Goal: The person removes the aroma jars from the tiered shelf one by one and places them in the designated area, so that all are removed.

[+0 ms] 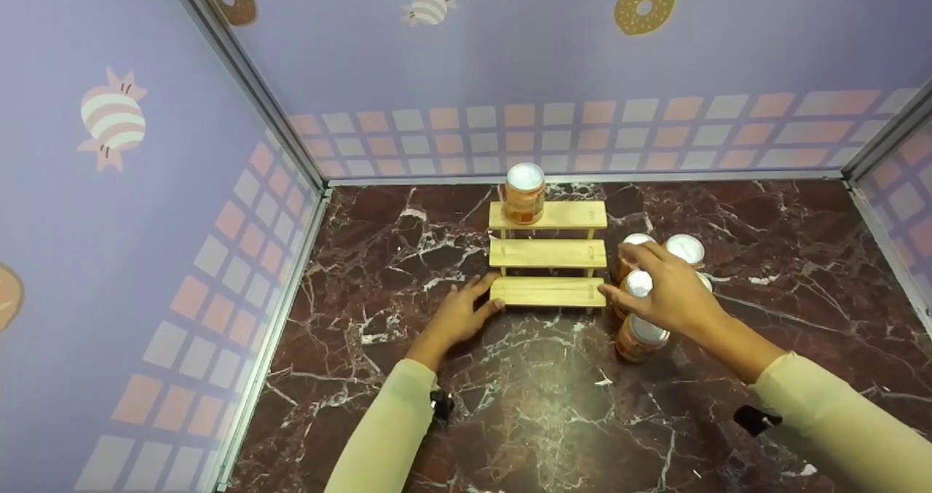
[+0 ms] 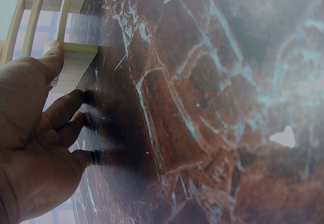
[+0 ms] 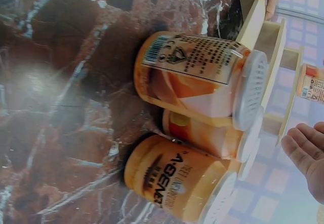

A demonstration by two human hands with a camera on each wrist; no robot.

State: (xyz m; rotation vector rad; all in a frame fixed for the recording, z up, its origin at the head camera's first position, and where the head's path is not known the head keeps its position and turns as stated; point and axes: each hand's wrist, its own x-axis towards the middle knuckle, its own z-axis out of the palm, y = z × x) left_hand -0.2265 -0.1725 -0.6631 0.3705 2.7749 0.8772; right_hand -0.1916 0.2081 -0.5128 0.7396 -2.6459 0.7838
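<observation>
A three-tier wooden step rack (image 1: 547,253) stands on the dark marbled surface, with one orange-labelled jar (image 1: 525,194) upright at the left of its top step. My left hand (image 1: 460,312) grips the left end of the lowest step; the left wrist view shows the thumb (image 2: 52,57) against the step's edge and other fingertips down on the surface. Right of the rack, several white-lidded jars (image 3: 197,77) stand close together. My right hand (image 1: 673,289) hovers above them, thumb and fingers spread, holding nothing. It partly hides the jars in the head view.
Purple panels (image 1: 466,63) with printed sweets and pink and white squares enclose the back and sides. A metal strip (image 1: 437,180) runs along the back panel's foot, close behind the rack. The marbled surface (image 1: 539,420) extends toward me.
</observation>
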